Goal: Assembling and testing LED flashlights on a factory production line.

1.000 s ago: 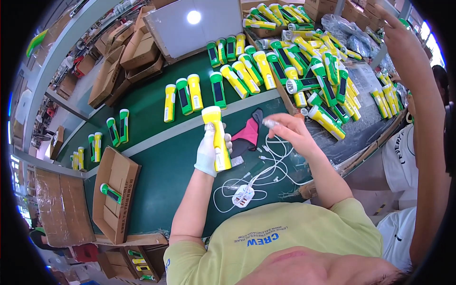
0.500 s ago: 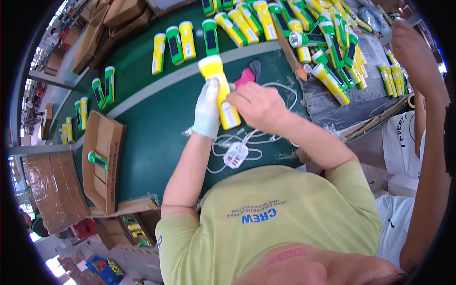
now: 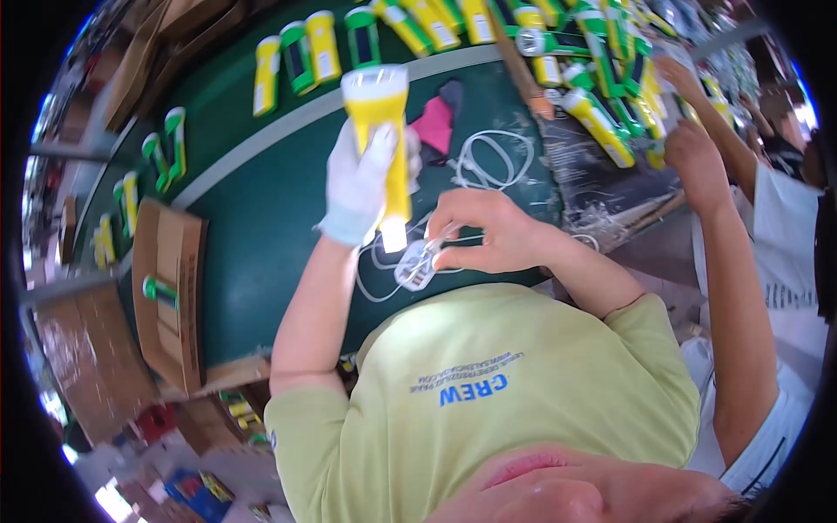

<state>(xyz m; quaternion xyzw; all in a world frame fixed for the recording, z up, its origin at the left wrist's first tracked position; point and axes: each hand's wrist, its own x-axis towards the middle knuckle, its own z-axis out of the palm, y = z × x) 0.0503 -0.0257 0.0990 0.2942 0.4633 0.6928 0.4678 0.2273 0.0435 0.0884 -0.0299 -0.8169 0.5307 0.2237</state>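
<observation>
Yellow flashlight in gloved left hand, fingers wrapped around barrel, at 11 o'clock from white charger block. Right hand at block's 2 o'clock, thumb and fingers curled close; cannot tell if pinching white cable. Possible trouble: cable snagging fingers, dragging block; loosened glove grip dropping flashlight.

left fingers: around yellow flashlight | right fingers: bent beside white hub
</observation>
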